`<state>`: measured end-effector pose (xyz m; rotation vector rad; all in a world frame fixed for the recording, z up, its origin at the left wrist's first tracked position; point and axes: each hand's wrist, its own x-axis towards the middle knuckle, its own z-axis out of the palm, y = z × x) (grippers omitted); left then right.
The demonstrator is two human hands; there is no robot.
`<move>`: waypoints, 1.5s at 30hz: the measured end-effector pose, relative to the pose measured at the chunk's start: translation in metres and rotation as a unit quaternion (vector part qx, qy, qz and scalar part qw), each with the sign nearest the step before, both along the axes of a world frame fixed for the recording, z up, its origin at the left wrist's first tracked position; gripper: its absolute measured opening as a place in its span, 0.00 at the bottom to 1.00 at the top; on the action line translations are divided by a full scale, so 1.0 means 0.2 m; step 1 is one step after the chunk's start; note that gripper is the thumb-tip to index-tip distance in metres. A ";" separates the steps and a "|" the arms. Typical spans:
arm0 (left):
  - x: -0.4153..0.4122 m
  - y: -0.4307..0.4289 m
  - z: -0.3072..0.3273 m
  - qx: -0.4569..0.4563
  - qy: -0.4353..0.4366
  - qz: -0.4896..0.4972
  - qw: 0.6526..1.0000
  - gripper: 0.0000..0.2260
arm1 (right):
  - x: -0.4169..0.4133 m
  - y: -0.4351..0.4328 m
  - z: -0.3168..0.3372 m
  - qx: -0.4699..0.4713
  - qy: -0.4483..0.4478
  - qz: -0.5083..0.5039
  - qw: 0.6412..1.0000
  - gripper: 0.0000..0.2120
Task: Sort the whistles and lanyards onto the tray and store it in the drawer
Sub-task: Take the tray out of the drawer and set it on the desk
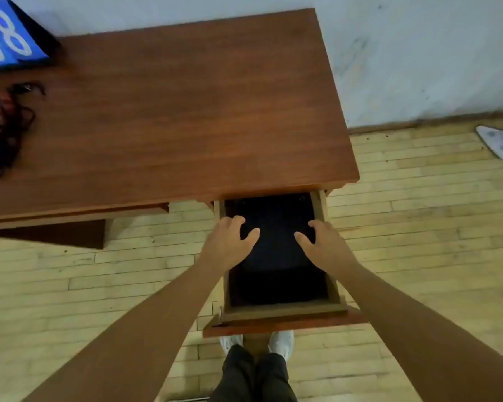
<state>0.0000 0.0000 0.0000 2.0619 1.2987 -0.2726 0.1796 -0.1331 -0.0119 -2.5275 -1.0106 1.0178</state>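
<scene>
Head view | one drawer (282, 310) open | two hands: left hand (230, 239), right hand (321, 242) | fingers spread, holding nothing

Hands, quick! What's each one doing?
Left hand: fingers curled over something dark in the drawer; grip unclear.
Right hand: same.

Gym-like hall: strip-wood floor (418, 198), blue scoreboard (9, 36), desk (186, 111).
</scene>
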 end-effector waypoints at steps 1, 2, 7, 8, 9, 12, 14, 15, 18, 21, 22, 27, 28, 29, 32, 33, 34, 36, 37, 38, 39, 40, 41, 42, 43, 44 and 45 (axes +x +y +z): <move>0.01 -0.01 -0.08 -0.020 0.013 0.013 1.000 0.27 | -0.01 0.00 -0.08 -0.013 0.006 -0.009 1.000 0.30; 0.01 0.00 -0.18 -0.031 0.025 0.024 0.999 0.27 | 0.00 0.02 -0.16 -0.024 0.004 -0.018 1.000 0.30; 0.02 0.00 -0.61 -0.092 0.051 0.066 0.992 0.28 | 0.00 0.04 -0.55 -0.063 0.040 -0.049 0.996 0.32; 0.02 0.01 -0.68 -0.100 0.059 0.074 0.990 0.28 | 0.01 0.04 -0.61 -0.065 0.047 -0.054 0.995 0.33; 0.03 0.01 -0.76 -0.114 0.063 0.086 0.988 0.29 | 0.01 0.04 -0.68 -0.072 0.053 -0.060 0.994 0.33; 0.03 0.01 -0.95 -0.164 0.066 0.123 0.977 0.34 | 0.01 0.04 -0.85 -0.099 0.066 -0.085 0.989 0.33; 0.01 -0.01 -1.06 -0.181 0.077 0.138 0.971 0.35 | -0.01 0.04 -0.93 -0.092 0.022 -0.083 0.992 0.31; 0.01 -0.02 -1.09 -0.174 0.088 0.138 0.971 0.35 | -0.02 0.04 -0.96 -0.079 -0.008 -0.086 0.993 0.29; 0.01 -0.05 -1.16 -0.151 0.096 0.149 0.972 0.32 | -0.06 0.04 -1.01 -0.059 -0.052 -0.135 0.988 0.27; 0.00 -0.05 -1.19 -0.165 0.082 0.190 0.965 0.26 | -0.07 0.02 -1.05 -0.086 0.013 -0.200 0.976 0.26; 0.00 -0.06 -1.18 -0.166 0.073 0.209 0.961 0.24 | -0.07 0.01 -1.05 -0.087 0.030 -0.221 0.971 0.24; -0.03 -0.14 -1.04 -0.085 0.010 0.262 0.961 0.14 | -0.03 -0.01 -0.97 -0.051 0.058 -0.303 0.950 0.15; -0.03 -0.15 -1.00 -0.086 -0.019 0.296 0.951 0.14 | -0.03 -0.02 -0.94 -0.050 0.061 -0.308 0.948 0.15; -0.02 -0.16 -0.93 -0.080 -0.048 0.309 0.947 0.14 | -0.03 -0.04 -0.90 -0.050 0.060 -0.307 0.949 0.15; -0.04 -0.15 -0.80 -0.025 -0.053 0.270 0.961 0.13 | -0.04 -0.09 -0.78 -0.032 0.065 -0.312 0.947 0.13; -0.06 -0.15 -0.75 -0.024 -0.048 0.260 0.964 0.12 | -0.05 -0.11 -0.74 -0.020 0.077 -0.334 0.939 0.15; -0.09 -0.15 -0.72 -0.025 -0.053 0.264 0.963 0.12 | -0.06 -0.13 -0.70 -0.010 0.094 -0.361 0.928 0.17; -0.13 -0.15 -0.64 -0.029 -0.054 0.259 0.964 0.13 | -0.09 -0.18 -0.63 0.006 0.131 -0.410 0.903 0.19; -0.15 -0.15 -0.58 -0.036 -0.053 0.254 0.965 0.13 | -0.10 -0.20 -0.59 0.007 0.147 -0.428 0.892 0.19; -0.17 -0.16 -0.54 -0.041 -0.054 0.257 0.964 0.12 | -0.10 -0.23 -0.55 0.007 0.161 -0.442 0.882 0.18; -0.18 -0.17 -0.49 -0.045 -0.053 0.255 0.964 0.11 | -0.11 -0.25 -0.50 0.005 0.172 -0.452 0.875 0.18; -0.20 -0.17 -0.45 -0.048 -0.052 0.251 0.965 0.10 | -0.12 -0.27 -0.45 0.001 0.180 -0.458 0.871 0.17; -0.22 -0.18 -0.40 -0.052 -0.051 0.248 0.966 0.09 | -0.14 -0.29 -0.40 -0.004 0.187 -0.458 0.869 0.17; -0.23 -0.19 -0.35 -0.058 -0.047 0.245 0.967 0.09 | -0.15 -0.31 -0.35 -0.007 0.193 -0.457 0.869 0.17; -0.25 -0.21 -0.29 -0.067 -0.040 0.242 0.967 0.08 | -0.16 -0.34 -0.29 -0.011 0.194 -0.454 0.870 0.17; -0.27 -0.22 -0.25 -0.072 -0.037 0.240 0.967 0.08 | -0.17 -0.36 -0.24 -0.014 0.195 -0.451 0.871 0.16; -0.29 -0.23 -0.20 -0.075 -0.035 0.236 0.968 0.07 | -0.18 -0.38 -0.18 -0.014 0.196 -0.450 0.871 0.16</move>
